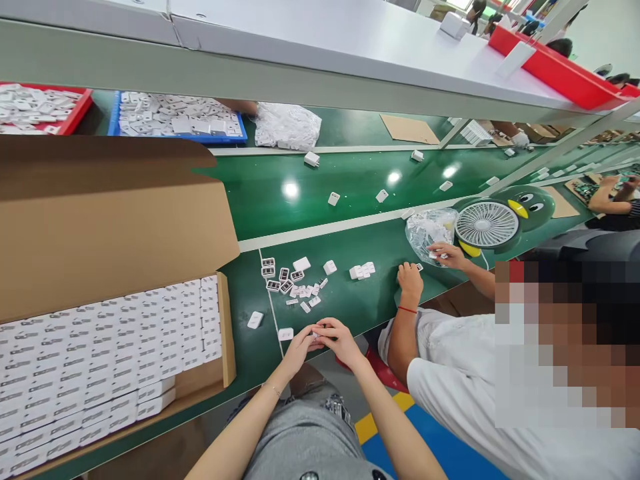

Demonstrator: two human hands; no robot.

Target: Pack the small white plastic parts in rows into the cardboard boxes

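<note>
At the near edge of the green table, my left hand and my right hand meet with fingers closed around a small white plastic part. My fingers cover most of it. Just left of my left hand lies a white rectangular block, and another white block rests farther left. Beyond my hands are several open white housings with dark insides. Small white pieces lie loosely beside them. A cluster of white blocks stands to the right.
An open cardboard box with rows of white printed boxes is at left. A co-worker's hands work at right, near a clear plastic bag and a penguin-shaped fan. White parts lie on a green conveyor beneath a shelf.
</note>
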